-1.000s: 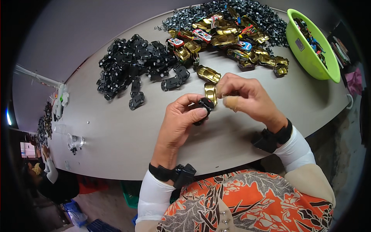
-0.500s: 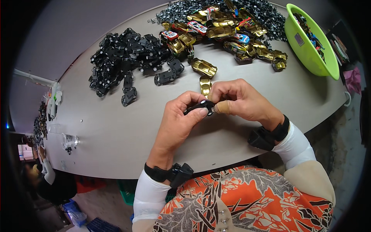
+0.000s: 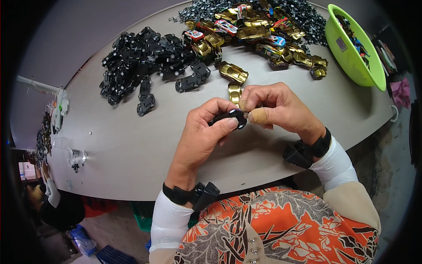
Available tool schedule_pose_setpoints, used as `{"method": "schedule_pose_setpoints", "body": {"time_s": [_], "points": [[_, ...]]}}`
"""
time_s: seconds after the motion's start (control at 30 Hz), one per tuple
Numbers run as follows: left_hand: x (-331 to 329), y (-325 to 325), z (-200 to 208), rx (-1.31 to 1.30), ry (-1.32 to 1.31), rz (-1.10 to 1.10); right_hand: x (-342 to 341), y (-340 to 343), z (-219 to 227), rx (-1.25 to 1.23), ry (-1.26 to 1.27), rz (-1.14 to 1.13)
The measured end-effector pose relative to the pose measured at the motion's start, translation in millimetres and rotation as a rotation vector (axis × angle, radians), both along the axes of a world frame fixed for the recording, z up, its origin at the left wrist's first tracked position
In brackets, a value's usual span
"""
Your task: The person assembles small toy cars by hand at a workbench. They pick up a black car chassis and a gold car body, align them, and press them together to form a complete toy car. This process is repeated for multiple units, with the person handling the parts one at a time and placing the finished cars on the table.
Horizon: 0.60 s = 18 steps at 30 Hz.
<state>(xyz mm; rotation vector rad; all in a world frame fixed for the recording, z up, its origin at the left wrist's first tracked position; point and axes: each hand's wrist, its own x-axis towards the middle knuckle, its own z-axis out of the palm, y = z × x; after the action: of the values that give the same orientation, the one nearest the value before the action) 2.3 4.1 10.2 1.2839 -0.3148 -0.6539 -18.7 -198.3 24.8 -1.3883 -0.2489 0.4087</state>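
My left hand (image 3: pixel 198 127) grips a black toy car chassis (image 3: pixel 238 118) with small white wheels, its thumb pressed on top. At the chassis's right end, the closed fingertips of my right hand (image 3: pixel 283 108) pinch something too small to make out. Tan tape wraps the right thumb. Just beyond the hands lies a gold toy car body (image 3: pixel 235 92), partly hidden by my fingers. Another gold body (image 3: pixel 233 72) rests behind it. Farther left, loose black chassis (image 3: pixel 193 79) lie near a large heap of black chassis (image 3: pixel 138 57).
A mound of gold and coloured car bodies (image 3: pixel 252 33) sits at the back, with small wheel parts (image 3: pixel 200 12) heaped behind. A green basin (image 3: pixel 365 75) stands at the right edge. Clear plastic cup (image 3: pixel 77 156) at left; another person (image 3: pixel 55 202) works beyond.
Both hands and the chassis have shifted slightly up and right. The chassis is tilted a little differently, and my right fingers remain at its end.
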Motion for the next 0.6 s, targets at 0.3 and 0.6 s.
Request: {"method": "schedule_pose_setpoints", "body": {"time_s": [0.3,0.6], "points": [[-1.9,-3.7,-3.3,0.081,-0.048,0.03,0.2,3.7,-5.6,-0.164,-0.058,-0.043],[-3.2,-6.5,-5.7,0.272,-0.122,0.085,-1.0,14.7,-25.4,-0.334,-0.26,-0.174]]}}
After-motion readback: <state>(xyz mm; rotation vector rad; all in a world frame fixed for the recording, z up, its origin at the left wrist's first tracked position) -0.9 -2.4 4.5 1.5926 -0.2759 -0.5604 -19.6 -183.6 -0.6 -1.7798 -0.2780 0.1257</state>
